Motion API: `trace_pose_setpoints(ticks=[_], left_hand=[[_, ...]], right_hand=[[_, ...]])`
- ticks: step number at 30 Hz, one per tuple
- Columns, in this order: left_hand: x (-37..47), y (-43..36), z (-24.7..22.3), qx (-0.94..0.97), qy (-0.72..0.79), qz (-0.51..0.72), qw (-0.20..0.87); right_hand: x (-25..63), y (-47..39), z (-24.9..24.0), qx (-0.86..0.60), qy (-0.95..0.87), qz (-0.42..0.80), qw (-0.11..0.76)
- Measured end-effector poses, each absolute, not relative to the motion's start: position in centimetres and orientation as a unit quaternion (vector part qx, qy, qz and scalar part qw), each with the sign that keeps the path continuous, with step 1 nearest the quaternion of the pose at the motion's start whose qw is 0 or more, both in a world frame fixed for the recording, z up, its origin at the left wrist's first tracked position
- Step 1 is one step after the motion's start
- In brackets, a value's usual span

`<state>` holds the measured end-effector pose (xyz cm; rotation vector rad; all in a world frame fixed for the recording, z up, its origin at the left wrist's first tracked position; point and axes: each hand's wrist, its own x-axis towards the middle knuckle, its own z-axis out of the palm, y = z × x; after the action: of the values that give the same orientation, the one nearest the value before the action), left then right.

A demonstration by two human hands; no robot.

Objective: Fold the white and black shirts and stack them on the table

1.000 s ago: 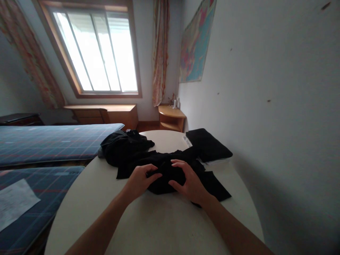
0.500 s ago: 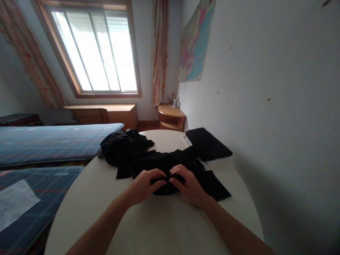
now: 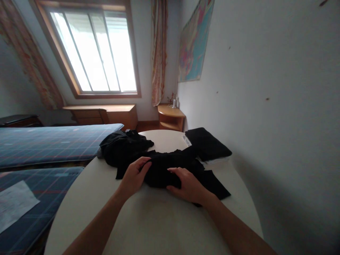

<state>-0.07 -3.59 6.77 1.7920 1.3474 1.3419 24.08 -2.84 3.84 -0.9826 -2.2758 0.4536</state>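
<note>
A black garment (image 3: 164, 168) lies spread across the middle of the pale round table (image 3: 159, 226), one dark flap reaching out to the right. My left hand (image 3: 136, 173) pinches the garment's cloth at its left part, thumb and fingers close together. Over the garment's front right part is my right hand (image 3: 186, 184), its thumb and fingers apart in a curve, touching the cloth. Part of the near edge shows below my right wrist. Folds in the black cloth are hard to make out.
A crumpled black garment (image 3: 119, 145) rests at the table's back left. Folded black cloth (image 3: 208, 143) lies on something white at the back right. To the left are plaid mattresses (image 3: 53, 141) and a paper sheet (image 3: 17, 202). A white wall (image 3: 278, 141) stands at the right.
My left hand has moved left and away from me, apart from my right hand. My right hand has opened and shifted slightly right. The cloth between them looks flatter.
</note>
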Motion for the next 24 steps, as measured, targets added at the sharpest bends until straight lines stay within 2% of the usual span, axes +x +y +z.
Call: trace_pose_setpoints(ticks=[7,10,15,24], left_hand=[[-3.8,-1.6,6.7,0.502,0.55,0.638,0.198],[-5.2,-0.9,6.4,0.414,0.565,0.681,0.212],[-6.3,-0.2,5.9,0.32,0.566,0.727,0.222],[-6.7,0.2,5.4,0.301,0.547,0.739,0.254]], right_hand=[[25.1,-2.3,4.0,-0.344,-0.874,0.182,0.292],[25.5,-2.2,3.8,-0.357,-0.861,0.197,0.303],[25.9,-2.1,3.8,-0.393,-0.852,0.216,0.269],[28.0,-1.9,4.7,-0.374,-0.827,0.382,0.176]])
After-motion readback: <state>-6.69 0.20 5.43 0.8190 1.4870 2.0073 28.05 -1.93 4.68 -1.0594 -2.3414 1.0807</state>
